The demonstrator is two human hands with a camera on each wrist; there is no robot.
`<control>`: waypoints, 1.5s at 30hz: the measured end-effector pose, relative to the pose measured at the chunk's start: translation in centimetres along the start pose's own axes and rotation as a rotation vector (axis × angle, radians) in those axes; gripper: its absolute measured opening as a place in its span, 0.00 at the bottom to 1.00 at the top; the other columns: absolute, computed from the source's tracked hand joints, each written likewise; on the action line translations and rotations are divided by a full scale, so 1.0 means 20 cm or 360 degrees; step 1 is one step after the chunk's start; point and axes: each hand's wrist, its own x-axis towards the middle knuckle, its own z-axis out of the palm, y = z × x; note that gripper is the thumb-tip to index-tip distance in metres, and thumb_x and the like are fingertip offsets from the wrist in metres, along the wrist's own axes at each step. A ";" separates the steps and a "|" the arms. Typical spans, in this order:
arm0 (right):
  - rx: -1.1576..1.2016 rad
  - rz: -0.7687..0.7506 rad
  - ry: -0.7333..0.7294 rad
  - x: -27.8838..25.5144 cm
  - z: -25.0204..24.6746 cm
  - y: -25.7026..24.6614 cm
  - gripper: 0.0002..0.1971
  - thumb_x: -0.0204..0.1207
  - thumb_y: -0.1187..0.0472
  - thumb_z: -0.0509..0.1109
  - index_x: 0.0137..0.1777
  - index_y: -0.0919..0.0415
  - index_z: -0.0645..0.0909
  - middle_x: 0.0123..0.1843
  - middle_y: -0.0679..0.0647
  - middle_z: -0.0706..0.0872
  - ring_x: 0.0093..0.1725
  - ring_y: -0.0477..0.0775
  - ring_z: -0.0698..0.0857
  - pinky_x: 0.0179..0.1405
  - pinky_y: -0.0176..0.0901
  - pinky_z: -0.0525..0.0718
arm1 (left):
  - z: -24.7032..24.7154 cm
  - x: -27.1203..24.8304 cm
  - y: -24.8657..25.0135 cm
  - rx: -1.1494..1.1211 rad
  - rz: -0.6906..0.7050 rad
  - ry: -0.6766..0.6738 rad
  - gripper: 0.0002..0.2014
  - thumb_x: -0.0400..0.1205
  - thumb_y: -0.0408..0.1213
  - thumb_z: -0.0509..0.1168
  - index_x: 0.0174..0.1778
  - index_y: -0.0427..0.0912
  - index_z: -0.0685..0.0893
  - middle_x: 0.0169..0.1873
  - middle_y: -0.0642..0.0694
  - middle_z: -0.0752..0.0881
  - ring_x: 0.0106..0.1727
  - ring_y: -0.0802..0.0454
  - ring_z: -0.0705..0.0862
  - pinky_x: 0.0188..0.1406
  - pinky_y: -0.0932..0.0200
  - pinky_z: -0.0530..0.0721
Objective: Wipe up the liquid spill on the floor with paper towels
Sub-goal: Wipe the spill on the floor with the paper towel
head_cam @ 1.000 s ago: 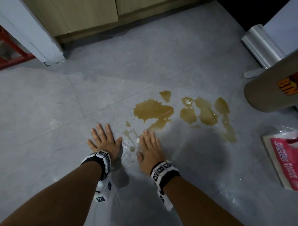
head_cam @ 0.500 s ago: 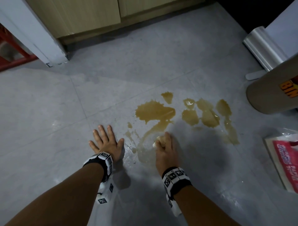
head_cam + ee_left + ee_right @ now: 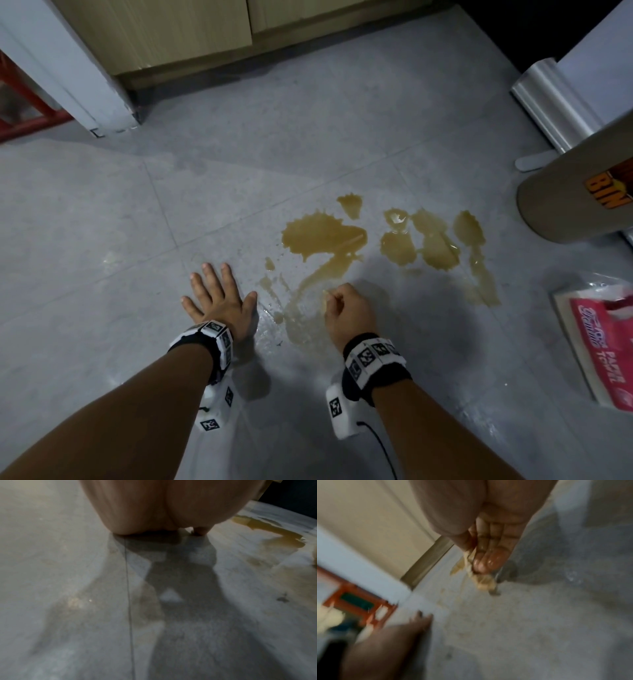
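Note:
Brown liquid (image 3: 323, 236) lies in several puddles on the grey tile floor (image 3: 239, 154), with a smeared streak running down toward my hands. My right hand (image 3: 346, 308) is curled into a fist just below the streak, and it grips a soaked, tan wad of paper towel (image 3: 481, 580); only a small tip of the paper towel (image 3: 324, 292) shows in the head view. My left hand (image 3: 215, 298) lies flat on the floor with fingers spread, left of the wet patch. The left wrist view shows the puddle's edge (image 3: 267, 527) to the right of the palm.
A pack of paper towels (image 3: 596, 346) in pink wrapping lies at the right. A tan bin (image 3: 582, 202) and a roll of clear film (image 3: 555, 106) stand at the far right. Wooden cabinets (image 3: 171, 34) and a white post (image 3: 61, 68) line the back.
My right hand went from flat on the floor to a fist around the wet towel, sliding right and up, and the liquid is smeared below the big puddle. The left hand stayed put.

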 end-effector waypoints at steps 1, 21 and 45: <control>0.0236 0.0060 -0.0020 -0.01 0.00 0.02 0.08 0.80 0.58 0.66 0.39 0.52 0.75 0.33 0.47 0.82 0.33 0.47 0.82 0.33 0.38 0.80 | 0.00 0.00 0.00 -0.0002 0.0000 -0.0010 0.39 0.87 0.62 0.44 0.85 0.51 0.29 0.82 0.43 0.23 0.83 0.38 0.25 0.81 0.29 0.34; -0.1011 -0.0523 -0.0572 -0.36 0.26 0.03 0.36 0.86 0.50 0.48 0.83 0.65 0.32 0.82 0.65 0.26 0.82 0.65 0.29 0.81 0.61 0.35 | -0.01 -0.02 0.01 0.0026 -0.0016 0.0051 0.38 0.87 0.62 0.45 0.86 0.50 0.32 0.84 0.42 0.27 0.85 0.37 0.29 0.82 0.30 0.37; -0.1077 -0.0436 -0.0536 -0.13 0.19 -0.04 0.35 0.84 0.52 0.51 0.84 0.60 0.36 0.84 0.59 0.30 0.83 0.62 0.32 0.82 0.61 0.38 | -0.01 -0.02 0.01 -0.0028 0.0003 0.0068 0.39 0.87 0.61 0.47 0.86 0.51 0.33 0.84 0.43 0.27 0.84 0.39 0.28 0.81 0.31 0.35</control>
